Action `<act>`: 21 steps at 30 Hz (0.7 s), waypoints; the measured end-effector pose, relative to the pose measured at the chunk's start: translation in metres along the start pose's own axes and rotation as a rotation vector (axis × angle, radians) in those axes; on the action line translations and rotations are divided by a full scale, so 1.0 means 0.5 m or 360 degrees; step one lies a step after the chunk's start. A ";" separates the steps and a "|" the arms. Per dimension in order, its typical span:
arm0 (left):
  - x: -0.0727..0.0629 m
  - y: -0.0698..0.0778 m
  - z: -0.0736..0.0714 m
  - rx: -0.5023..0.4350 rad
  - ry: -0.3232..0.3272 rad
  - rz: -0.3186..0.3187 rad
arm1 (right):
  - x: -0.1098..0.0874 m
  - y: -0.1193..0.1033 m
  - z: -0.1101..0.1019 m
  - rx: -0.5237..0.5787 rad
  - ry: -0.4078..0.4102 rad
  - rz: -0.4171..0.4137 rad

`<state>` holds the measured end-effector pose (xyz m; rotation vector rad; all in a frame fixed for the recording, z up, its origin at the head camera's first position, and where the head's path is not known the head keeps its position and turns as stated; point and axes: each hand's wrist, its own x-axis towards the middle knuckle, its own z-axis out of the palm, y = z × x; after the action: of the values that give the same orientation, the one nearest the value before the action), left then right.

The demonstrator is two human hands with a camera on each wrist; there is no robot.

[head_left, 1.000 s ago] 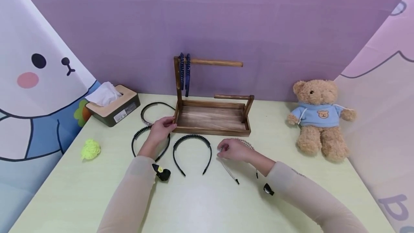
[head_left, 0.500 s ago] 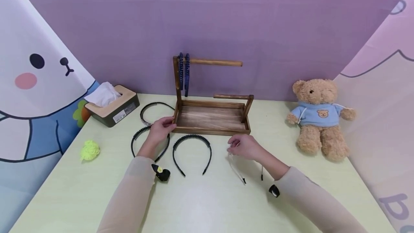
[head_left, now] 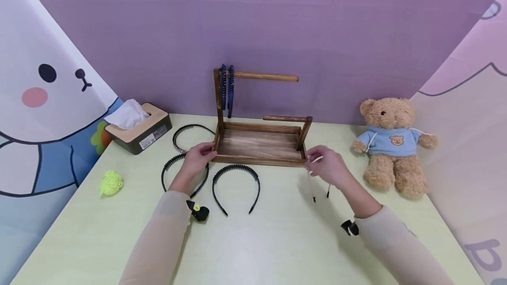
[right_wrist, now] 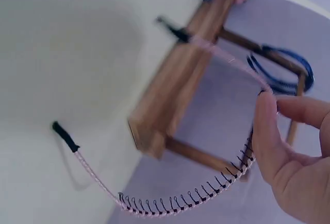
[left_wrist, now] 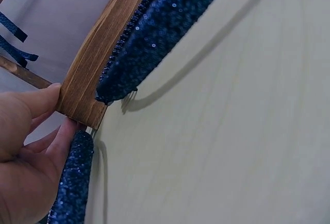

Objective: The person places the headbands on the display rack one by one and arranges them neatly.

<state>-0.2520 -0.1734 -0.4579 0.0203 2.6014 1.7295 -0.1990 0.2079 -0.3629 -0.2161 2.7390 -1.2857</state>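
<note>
In the head view, my left hand (head_left: 195, 160) grips the front left corner of a wooden tray rack (head_left: 259, 160), thumb above and fingers below. My right hand (head_left: 327, 166) pinches a pale pink headband (right_wrist: 154, 214) with comb teeth and black tips, near the rack's front right corner. Its ends hang downward. Two glittery blue headbands (head_left: 231, 87) hang on the rack's upper bar (head_left: 269, 76). The lower bar (head_left: 281, 118) carries nothing. Left and front of the rack lie a dark headband (head_left: 235, 167), another partly behind my left wrist (head_left: 168, 164) and a third (head_left: 188, 126).
A tissue box (head_left: 138, 129) stands at the back left, with a yellow-green pompom (head_left: 111, 182) in front of it. On the right a teddy bear (head_left: 392, 144) in a blue top sits against the wall. A purple cloth (head_left: 336, 47) hangs behind the rack.
My right hand has lifted the pink headband from the table and carried it right and back, to beside the rack's right corner. My left hand stays on the rack.
</note>
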 end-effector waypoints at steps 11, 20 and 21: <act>0.003 -0.006 -0.001 -0.0007 -0.0006 0.0015 | 0.026 -0.005 -0.086 -0.0211 0.0409 -0.0075; 0.001 -0.003 0.000 -0.0022 0.0000 0.0016 | 0.075 -0.017 -0.129 -0.0209 0.0741 -0.0152; 0.001 -0.003 0.000 -0.0023 0.0001 0.0015 | 0.082 -0.020 -0.133 -0.0203 0.0772 -0.0160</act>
<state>-0.2523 -0.1738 -0.4595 0.0324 2.5931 1.7517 -0.2492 0.2445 -0.3144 -0.0560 3.2592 -1.3355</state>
